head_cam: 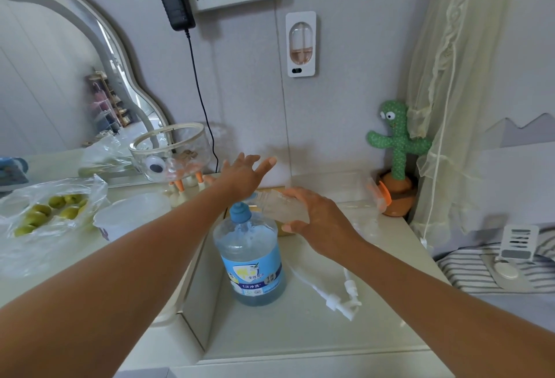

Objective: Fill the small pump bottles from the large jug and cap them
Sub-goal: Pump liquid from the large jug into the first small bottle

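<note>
The large jug (250, 260) of blue liquid stands upright on the low white table (300, 332), blue cap on. Just behind it my right hand (315, 221) grips a small clear bottle (280, 206), tilted on its side with its neck pointing left. My left hand (244, 171) reaches past the jug towards the wall, fingers spread and holding nothing. Two white pump heads (339, 296) with their tubes lie on the table to the right of the jug.
A plastic bag of green fruit (51, 212) and a white lidded tub (132, 215) sit on the higher counter at left. A glass bowl on legs (171, 152) stands by the mirror. A cactus toy (396, 155) fills the back right corner; a striped bed lies right.
</note>
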Demonstrator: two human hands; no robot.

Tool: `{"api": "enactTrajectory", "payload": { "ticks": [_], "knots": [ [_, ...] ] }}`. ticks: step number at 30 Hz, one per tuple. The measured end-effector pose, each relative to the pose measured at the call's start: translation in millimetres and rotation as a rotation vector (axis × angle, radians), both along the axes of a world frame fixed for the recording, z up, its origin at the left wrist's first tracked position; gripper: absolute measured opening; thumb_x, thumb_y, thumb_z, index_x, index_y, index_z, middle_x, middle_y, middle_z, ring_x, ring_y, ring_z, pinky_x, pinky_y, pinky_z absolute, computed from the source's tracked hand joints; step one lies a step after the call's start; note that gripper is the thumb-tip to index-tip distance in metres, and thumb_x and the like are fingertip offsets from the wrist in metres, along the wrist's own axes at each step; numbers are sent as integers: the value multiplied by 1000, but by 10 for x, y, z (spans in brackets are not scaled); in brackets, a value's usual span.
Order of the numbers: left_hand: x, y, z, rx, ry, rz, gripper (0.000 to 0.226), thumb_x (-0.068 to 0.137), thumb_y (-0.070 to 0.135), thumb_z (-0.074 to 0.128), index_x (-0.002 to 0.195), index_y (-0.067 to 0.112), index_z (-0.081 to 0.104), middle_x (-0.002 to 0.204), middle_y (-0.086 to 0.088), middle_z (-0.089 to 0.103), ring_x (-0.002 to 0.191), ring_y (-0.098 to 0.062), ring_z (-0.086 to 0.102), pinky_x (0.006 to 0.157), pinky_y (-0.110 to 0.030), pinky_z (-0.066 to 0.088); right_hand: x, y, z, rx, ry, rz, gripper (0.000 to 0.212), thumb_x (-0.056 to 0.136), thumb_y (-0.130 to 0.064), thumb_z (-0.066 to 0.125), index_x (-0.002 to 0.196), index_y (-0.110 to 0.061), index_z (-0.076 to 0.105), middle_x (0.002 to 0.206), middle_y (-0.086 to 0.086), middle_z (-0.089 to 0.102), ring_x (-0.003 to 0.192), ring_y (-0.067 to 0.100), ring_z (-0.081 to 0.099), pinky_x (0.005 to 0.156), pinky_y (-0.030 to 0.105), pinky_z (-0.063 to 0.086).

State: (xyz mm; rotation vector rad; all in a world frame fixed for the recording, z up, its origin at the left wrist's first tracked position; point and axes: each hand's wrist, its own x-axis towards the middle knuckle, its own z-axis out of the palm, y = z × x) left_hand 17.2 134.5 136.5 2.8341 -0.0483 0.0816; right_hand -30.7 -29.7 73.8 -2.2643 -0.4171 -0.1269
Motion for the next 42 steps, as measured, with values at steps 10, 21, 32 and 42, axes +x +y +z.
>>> {"api": "enactTrajectory", "payload": {
  "ticks": [10, 21, 32, 42],
  "knots": [
    [272, 143, -255, 101, 67, 24, 96, 67, 89, -10, 149, 45, 15, 161, 6, 3, 148, -25, -9, 113, -65, -5, 4, 45, -72, 7, 53, -2, 64, 81, -30, 70, 139, -38, 42, 138, -6, 51, 124, 19, 48, 102, 48, 41],
    [276, 152, -167, 8, -4, 48, 115, 60, 96, -2, 152, 30, 15, 161, -6, 6, 149, -27, -5, 116, -58, -5, -72, -10, 120, -21, -2, 6, 60, 83, -24, 69, 137, -34, 45, 137, -5, 51, 125, 20, 48, 103, 47, 41],
    [234, 99, -216, 95, 18, 99, 85, 76, 86, 6, 150, 44, 5, 160, 9, -8, 147, -28, -12, 106, -69, -13, -90, 18, 27, -12, 36, -20, 62, 83, -29, 69, 138, -39, 42, 138, -8, 51, 125, 19, 47, 103, 50, 39],
    [286, 149, -215, 80, 12, 74, 100, 64, 92, -1, 151, 42, 4, 161, 1, -6, 147, -32, -13, 110, -69, -9, -54, -19, 109, -26, 22, 19, 60, 82, -25, 71, 136, -37, 46, 134, -4, 53, 122, 18, 49, 101, 44, 43]
  ]
}}
